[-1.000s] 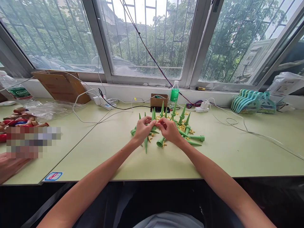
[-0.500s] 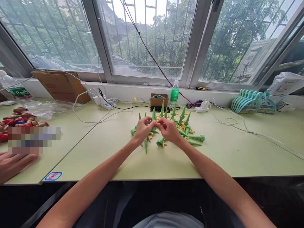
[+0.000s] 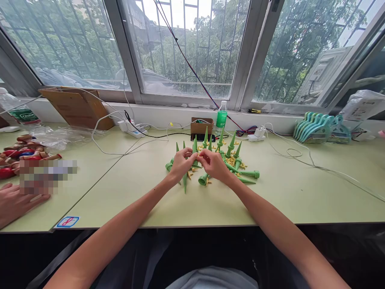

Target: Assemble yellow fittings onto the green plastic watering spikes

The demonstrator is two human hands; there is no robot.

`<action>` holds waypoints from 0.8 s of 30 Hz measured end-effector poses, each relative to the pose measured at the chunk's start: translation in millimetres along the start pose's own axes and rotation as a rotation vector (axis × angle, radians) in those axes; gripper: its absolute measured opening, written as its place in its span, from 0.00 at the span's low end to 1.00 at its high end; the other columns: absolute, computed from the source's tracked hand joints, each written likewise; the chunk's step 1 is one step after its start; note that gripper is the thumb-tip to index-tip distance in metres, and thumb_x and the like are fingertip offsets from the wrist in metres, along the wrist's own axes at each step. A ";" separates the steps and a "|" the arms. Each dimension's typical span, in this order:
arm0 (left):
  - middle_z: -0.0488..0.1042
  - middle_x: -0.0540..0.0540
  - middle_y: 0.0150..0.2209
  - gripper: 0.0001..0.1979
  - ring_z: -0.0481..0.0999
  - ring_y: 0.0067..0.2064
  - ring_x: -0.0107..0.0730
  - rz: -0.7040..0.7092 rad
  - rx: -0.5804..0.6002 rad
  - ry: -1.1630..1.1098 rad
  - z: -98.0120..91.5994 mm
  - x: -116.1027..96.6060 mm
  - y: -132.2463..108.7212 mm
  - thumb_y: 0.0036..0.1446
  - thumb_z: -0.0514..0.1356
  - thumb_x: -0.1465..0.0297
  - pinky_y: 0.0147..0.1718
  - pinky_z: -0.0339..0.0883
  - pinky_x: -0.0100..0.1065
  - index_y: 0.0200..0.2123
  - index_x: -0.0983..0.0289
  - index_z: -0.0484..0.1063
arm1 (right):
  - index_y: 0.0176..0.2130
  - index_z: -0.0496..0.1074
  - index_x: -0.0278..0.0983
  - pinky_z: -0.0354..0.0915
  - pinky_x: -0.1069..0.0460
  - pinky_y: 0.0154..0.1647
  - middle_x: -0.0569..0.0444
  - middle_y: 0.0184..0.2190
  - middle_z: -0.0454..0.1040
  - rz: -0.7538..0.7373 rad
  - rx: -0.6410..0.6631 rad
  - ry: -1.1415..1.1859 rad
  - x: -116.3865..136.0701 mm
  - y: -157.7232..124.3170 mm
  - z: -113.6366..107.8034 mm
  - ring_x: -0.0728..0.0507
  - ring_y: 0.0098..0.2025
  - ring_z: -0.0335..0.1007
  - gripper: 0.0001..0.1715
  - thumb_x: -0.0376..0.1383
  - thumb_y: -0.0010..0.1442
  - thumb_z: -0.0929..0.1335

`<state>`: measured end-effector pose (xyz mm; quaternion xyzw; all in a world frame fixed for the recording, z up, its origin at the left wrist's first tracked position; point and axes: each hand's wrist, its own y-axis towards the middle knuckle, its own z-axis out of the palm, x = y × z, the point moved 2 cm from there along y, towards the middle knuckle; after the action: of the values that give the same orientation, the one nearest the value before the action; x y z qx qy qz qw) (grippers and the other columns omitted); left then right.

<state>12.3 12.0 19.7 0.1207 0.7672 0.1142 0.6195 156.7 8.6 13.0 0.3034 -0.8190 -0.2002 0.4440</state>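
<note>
My left hand [image 3: 181, 162] and my right hand [image 3: 213, 163] meet over the middle of the table, thumbs and forefingers pinched together. A small yellow plastic piece [image 3: 198, 157] shows at the right fingertips. What the left fingers grip is hidden. Just behind them rises a green plastic spike [image 3: 195, 145]. Around both hands are several more green spikes, some upright on their caps like this spike [image 3: 232, 143], others on their sides like this capped spike [image 3: 250, 174]. Small yellow valve pieces [image 3: 231, 161] are scattered between them, mostly right of my right hand.
A small cardboard box [image 3: 201, 127], a phone [image 3: 196, 137] and a green-labelled bottle [image 3: 221, 115] stand behind the spikes. White cables [image 3: 313, 162] cross the table. Blue hangers [image 3: 315, 127] are at right. At left, another person's hand [image 3: 21, 204] lies near red and wooden pieces [image 3: 25, 150].
My two hands stay pinched together in nearly the same spot. The other person's hand at the left has shifted slightly. The view has moved a little.
</note>
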 end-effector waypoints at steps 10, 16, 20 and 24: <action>0.63 0.45 0.19 0.12 0.57 0.18 0.19 -0.004 0.019 0.024 -1.0 1.2 -0.2 0.50 0.59 0.62 0.18 0.51 0.25 0.26 0.63 0.63 | 0.31 0.63 0.37 0.52 0.55 0.25 0.59 0.20 0.64 0.002 0.013 0.018 -0.6 0.2 0.3 0.51 0.21 0.53 0.12 0.42 0.63 0.62; 0.63 0.46 0.19 0.13 0.56 0.18 0.19 0.005 0.023 0.034 -0.6 0.9 0.6 0.50 0.59 0.61 0.17 0.51 0.25 0.25 0.63 0.62 | 0.31 0.63 0.37 0.52 0.55 0.24 0.59 0.20 0.63 -0.001 0.011 0.017 -0.6 -0.3 0.0 0.51 0.21 0.53 0.11 0.41 0.63 0.62; 0.63 0.45 0.18 0.13 0.56 0.18 0.19 0.005 0.017 0.034 -0.7 1.7 1.0 0.50 0.59 0.61 0.17 0.50 0.25 0.25 0.64 0.62 | 0.31 0.62 0.37 0.52 0.55 0.24 0.60 0.20 0.63 -0.004 0.010 0.014 0.0 -0.1 -0.2 0.51 0.21 0.53 0.10 0.41 0.62 0.62; 0.62 0.45 0.18 0.13 0.56 0.17 0.19 0.010 0.022 0.026 -0.5 2.3 0.9 0.50 0.59 0.61 0.16 0.50 0.25 0.25 0.64 0.62 | 0.31 0.63 0.37 0.52 0.55 0.24 0.59 0.20 0.64 -0.009 0.010 0.020 -0.1 -0.2 0.0 0.51 0.21 0.54 0.10 0.40 0.62 0.62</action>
<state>11.5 13.6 18.0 0.1300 0.7758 0.1106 0.6074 156.8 8.5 12.8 0.3111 -0.8142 -0.1949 0.4498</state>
